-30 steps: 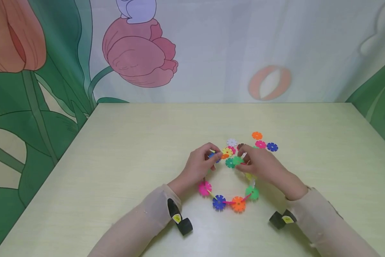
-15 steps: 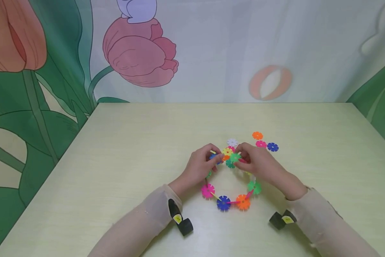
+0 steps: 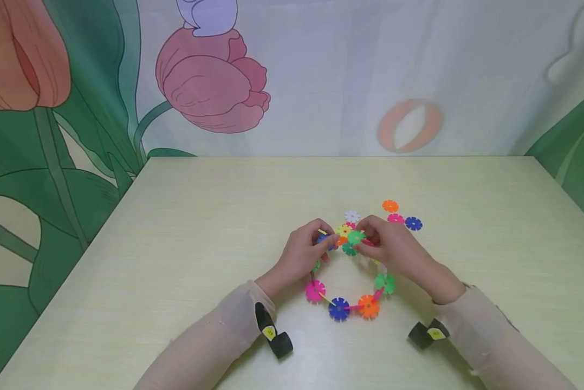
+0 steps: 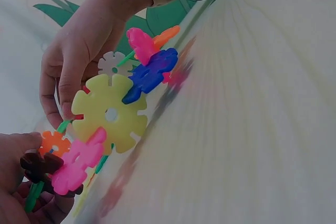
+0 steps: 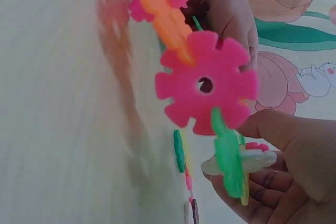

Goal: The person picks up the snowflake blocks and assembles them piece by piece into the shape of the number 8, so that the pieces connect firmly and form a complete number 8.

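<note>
A: Which component do we locate first, working outward from the near side?

B: We see the left sleeve (image 3: 214,333) and right sleeve (image 3: 487,336), each carrying a black wrist camera (image 3: 280,343). Just beyond is the disc chain (image 3: 339,309). Its near arc curves toward us, running pink, blue, orange and green from left to right, with thinner edge-on discs linking them.

A: Where do its upper parts sit?

B: Between the two grips, above the middle of the pale surface (image 3: 224,216).

A: What state do we record for each grip?

B: The left grip (image 3: 305,242) is curled in, thumb toward fingers, pinching the chain beside an orange disc (image 3: 341,241). The right grip (image 3: 393,241) is likewise narrowed to a pinch, with a light green disc (image 3: 356,237) at its fingertips. We cannot tell whether the two ends are joined.

A: And farther out?

B: We note a white disc (image 3: 352,216) past the grips. To its right, an orange, a pink and a blue disc form a loose group (image 3: 413,223). Behind the surface hangs a flower-printed backdrop (image 3: 321,81).
</note>
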Motion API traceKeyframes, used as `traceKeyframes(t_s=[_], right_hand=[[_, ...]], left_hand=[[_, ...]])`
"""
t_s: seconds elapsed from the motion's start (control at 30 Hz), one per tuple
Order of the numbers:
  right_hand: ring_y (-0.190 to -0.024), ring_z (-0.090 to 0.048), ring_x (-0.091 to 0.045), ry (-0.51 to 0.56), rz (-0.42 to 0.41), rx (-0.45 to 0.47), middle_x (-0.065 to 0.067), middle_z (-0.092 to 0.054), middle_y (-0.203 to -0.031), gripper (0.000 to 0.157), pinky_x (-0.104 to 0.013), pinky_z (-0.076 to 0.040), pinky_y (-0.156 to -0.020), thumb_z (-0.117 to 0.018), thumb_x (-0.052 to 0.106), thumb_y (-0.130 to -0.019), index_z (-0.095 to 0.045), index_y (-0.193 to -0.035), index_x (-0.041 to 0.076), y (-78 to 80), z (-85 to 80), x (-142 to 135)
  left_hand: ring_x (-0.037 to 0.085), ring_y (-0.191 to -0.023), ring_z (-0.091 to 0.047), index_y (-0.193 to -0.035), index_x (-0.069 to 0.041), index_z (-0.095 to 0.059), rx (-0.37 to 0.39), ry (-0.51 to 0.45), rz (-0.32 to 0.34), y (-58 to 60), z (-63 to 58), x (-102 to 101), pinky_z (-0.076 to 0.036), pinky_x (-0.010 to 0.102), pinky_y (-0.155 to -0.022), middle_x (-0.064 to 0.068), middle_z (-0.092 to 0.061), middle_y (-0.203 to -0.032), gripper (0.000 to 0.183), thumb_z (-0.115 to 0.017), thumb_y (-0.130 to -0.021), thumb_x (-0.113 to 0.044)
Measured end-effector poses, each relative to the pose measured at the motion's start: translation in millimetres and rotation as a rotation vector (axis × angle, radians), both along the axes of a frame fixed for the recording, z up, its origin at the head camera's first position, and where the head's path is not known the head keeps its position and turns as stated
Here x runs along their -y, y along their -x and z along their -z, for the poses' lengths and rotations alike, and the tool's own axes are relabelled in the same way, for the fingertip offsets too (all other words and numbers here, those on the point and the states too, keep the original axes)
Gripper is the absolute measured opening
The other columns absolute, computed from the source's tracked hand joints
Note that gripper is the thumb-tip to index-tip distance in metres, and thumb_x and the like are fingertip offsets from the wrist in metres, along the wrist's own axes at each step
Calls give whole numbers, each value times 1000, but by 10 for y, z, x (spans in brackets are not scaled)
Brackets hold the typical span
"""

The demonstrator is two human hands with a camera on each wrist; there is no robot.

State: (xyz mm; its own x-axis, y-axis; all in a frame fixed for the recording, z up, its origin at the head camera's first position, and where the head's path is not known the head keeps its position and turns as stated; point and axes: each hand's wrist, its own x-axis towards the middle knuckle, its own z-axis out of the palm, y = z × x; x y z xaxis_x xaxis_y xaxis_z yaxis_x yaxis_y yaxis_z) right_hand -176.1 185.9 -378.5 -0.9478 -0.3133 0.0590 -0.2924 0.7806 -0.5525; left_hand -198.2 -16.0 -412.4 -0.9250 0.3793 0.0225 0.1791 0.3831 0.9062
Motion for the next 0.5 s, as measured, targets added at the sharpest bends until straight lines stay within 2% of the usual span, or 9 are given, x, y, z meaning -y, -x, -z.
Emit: traceKeyframes(t_s=[0.17, 0.5], right_hand=[[-72, -56, -13, 11, -28, -32, -4, -65, -83, 31, -24, -50, -67, -72, 16, -85, -61, -111, 2, -7, 5, 4], [-74, -58, -13, 38, -33, -30, -5, -65, -85, 32, -23, -51, -68, -72, 16, -86, -61, -112, 1, 4, 19, -7]], left_hand=[[21, -60, -60, -98, -14, -60, -7, 2, 6, 0, 4, 6, -39, 24, -58, 12, -67, -72, 14, -62, -94, -27], [20, -60, -61, -101, -14, -60, 5, -29, 2, -4, 5, 6, -40, 25, -65, 15, -67, -78, 15, -61, -95, -27]])
